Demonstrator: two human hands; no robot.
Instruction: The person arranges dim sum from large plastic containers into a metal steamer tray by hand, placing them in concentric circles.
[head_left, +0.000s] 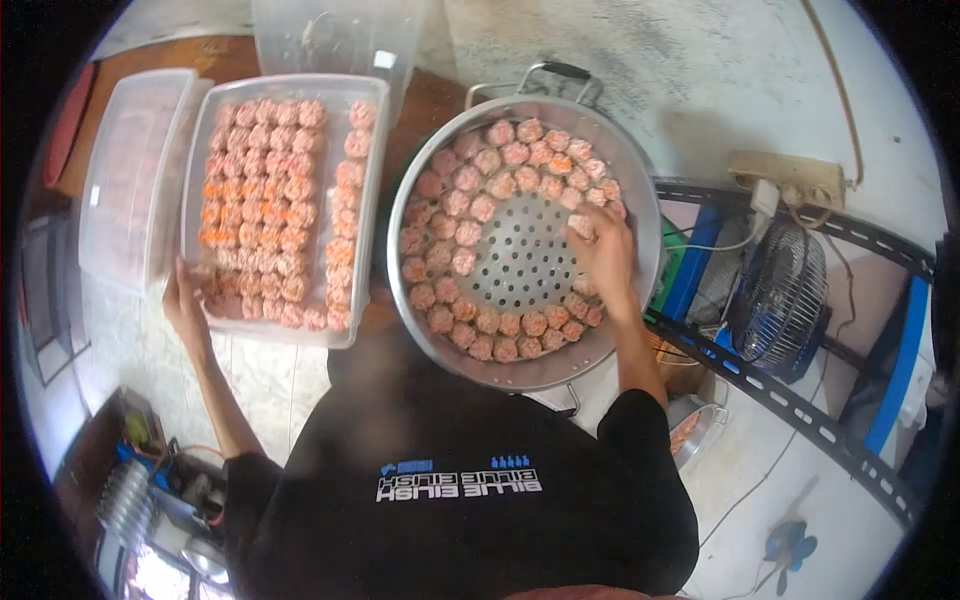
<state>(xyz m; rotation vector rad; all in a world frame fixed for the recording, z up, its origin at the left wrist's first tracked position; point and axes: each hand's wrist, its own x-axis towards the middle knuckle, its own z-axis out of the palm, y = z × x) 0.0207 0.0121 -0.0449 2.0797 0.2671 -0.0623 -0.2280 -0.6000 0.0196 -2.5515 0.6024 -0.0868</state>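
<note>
A translucent plastic container (285, 86) holds rows of pinkish open-topped meat dumplings (259, 214), several with orange topping. My left hand (186, 304) grips its lower left corner, fingers at the rim. To its right stands a round metal steamer pan (409, 289) with a perforated bottom (521, 251). Rings of similar dumplings line the pan around its bare middle. Over the pan's right side, my right hand (606, 259) pinches one dumpling (580, 225) between its fingertips. The hand and forearm hide part of the ring there.
Another lidded plastic container (135, 180) sits at the left on the wooden table (217, 54). A clear bin (337, 37) stands behind. A perforated metal rack (780, 394) holds a fan (784, 292) at right. On the floor is a smaller pot (694, 431).
</note>
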